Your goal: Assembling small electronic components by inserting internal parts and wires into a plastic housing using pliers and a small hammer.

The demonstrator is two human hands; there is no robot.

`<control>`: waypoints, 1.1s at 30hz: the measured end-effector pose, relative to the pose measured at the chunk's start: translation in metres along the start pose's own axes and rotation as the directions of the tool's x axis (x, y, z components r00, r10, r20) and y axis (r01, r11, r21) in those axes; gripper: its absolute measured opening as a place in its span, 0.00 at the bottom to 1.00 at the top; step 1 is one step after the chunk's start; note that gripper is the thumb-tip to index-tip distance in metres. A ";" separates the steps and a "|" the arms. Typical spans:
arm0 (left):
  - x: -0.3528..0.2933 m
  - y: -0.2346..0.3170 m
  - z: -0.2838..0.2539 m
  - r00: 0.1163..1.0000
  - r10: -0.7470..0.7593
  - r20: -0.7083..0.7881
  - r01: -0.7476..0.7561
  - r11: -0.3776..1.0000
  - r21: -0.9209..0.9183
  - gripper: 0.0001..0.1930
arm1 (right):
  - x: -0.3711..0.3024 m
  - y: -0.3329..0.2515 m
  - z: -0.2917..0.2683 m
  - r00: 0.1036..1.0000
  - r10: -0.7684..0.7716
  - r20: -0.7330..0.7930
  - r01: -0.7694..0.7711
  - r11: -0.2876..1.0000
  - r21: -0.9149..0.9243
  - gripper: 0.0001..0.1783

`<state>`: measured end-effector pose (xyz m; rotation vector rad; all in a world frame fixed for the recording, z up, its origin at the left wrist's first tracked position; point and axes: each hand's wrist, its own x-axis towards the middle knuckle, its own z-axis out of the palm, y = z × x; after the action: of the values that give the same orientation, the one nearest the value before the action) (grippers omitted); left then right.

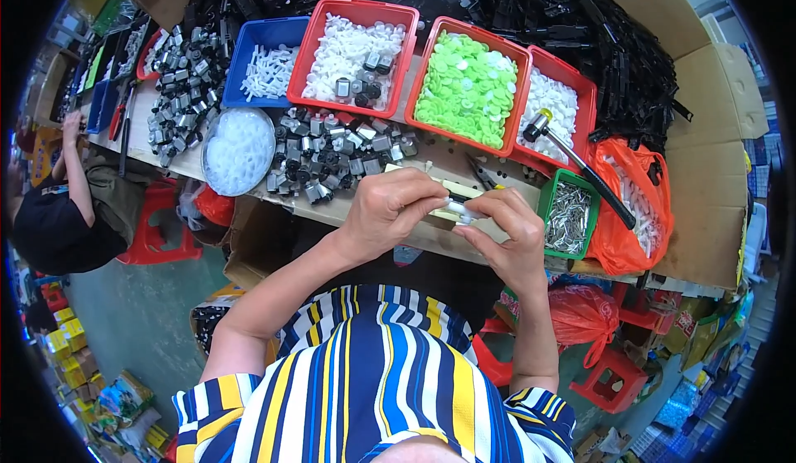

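My left hand [383, 211] and my right hand [509, 232] meet over the table's front edge, each in a closed pinch. Between their fingertips is a small white plastic part [458, 208], its far end hidden by my fingers. Just behind it lies a cream-coloured block or fixture [454, 186], partly covered by my hands. Pliers [482, 173] rest beyond my right hand. To its right stands a green tray [570, 218] of small metal pins. Grey and black motor-like parts [336, 152] are heaped to the left of my left hand.
Red bins hold white pieces [352, 44] and green discs [464, 86]; a blue bin [264, 29] holds white sticks. A hammer [580, 164] leans across a red bin and the green tray. Black parts [572, 28] pile up behind. Another person [66, 214] sits at far left.
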<state>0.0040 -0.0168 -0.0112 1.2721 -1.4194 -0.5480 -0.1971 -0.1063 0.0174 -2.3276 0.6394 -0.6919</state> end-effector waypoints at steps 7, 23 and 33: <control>-0.004 -0.011 0.000 0.999 0.054 0.003 -0.054 0.996 0.077 0.08 | -0.002 0.005 -0.002 0.999 0.037 0.022 -0.037 0.999 0.002 0.17; -0.003 -0.029 0.005 0.982 0.162 0.097 -0.185 0.922 0.340 0.10 | -0.003 0.025 0.004 0.992 0.066 0.104 -0.059 0.996 -0.067 0.17; 0.000 -0.032 0.017 0.965 0.222 0.140 -0.261 0.874 0.410 0.07 | -0.013 0.029 0.014 0.988 0.152 -0.032 -0.152 0.988 -0.011 0.15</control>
<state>0.0007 -0.0319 -0.0444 1.3901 -1.8114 -0.1216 -0.2062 -0.1132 -0.0157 -2.2563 0.8290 -0.6564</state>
